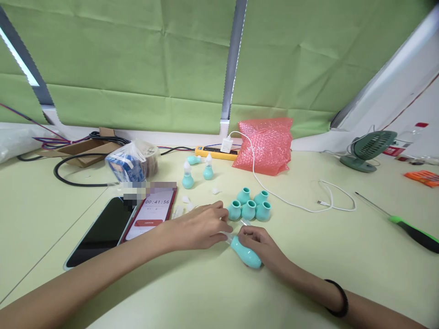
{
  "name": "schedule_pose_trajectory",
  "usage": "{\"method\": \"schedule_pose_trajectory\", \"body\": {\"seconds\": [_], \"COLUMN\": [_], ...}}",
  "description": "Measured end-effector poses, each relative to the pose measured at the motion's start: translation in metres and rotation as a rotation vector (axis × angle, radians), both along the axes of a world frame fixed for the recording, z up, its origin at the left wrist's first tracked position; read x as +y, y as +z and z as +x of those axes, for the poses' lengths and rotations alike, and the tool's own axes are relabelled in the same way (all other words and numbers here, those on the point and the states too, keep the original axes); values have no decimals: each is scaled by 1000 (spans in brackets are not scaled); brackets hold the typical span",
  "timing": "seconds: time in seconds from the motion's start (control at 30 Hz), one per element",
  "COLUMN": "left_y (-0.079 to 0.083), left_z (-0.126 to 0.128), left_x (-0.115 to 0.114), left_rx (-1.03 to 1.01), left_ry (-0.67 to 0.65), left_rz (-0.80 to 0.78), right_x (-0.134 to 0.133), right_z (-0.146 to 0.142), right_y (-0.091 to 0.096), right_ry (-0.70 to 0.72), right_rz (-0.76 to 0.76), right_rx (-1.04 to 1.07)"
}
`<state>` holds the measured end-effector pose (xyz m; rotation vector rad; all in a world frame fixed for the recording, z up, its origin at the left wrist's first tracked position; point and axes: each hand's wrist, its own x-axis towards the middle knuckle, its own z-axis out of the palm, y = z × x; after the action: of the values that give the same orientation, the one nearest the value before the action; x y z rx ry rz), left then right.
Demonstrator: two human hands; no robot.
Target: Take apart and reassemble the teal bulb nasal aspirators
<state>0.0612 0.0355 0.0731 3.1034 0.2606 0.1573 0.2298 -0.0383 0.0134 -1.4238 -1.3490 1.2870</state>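
A turquoise squeeze bulb (pixel 246 253) of a nasal aspirator lies tilted near the front middle of the table. My right hand (pixel 265 249) is closed with its fingers curled against the bulb's upper side. At the bulb's narrow end is a clear nozzle (pixel 227 236), pinched between the fingers of my left hand (pixel 206 225). Another small clear piece (pixel 245 222) shows just beyond my right fingertips; whether they touch it I cannot tell. Several open-necked turquoise bulbs (pixel 248 209) stand grouped behind my hands. Farther back, two bulbs with clear tops (pixel 187 177) stand upright.
Left of my hands lie a phone showing a timer (pixel 154 212) and a dark-screened phone (pixel 99 233). Small clear parts (pixel 185 199) are scattered nearby. Behind are a power strip (pixel 212 153) and pink bubble wrap (pixel 265 146). A white cable (pixel 291 204) and screwdriver (pixel 411 230) lie right.
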Motion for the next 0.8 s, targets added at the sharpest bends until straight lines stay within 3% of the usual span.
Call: {"method": "schedule_pose_trajectory", "body": {"seconds": [0.1,0.17,0.27,0.4,0.5,0.57,0.7,0.8], "left_y": [1,2,3,5,11,17,15,2], "left_z": [3,3,1,-1,-4,-7,-13,-16], "left_x": [-4,-4,0,12,19,23,35,47], "left_rx": [41,22,-80,-169,-222,-269,-239,-153], "left_ry": [-12,-19,-2,132,228,294,436,449], "left_rz": [86,48,-251,-753,-920,-796,-317,-228], "right_x": [0,-1,-4,-5,-4,-5,-6,-6], "right_z": [0,0,-1,0,0,1,1,1], "right_y": [0,1,2,2,1,1,3,3], "right_ry": [-13,-12,11,19,24,45,103,132], "right_rz": [-33,-34,-6,-17,-61,-68,-10,21], "right_rx": [34,33,29,96,92,75,16,-12]}}
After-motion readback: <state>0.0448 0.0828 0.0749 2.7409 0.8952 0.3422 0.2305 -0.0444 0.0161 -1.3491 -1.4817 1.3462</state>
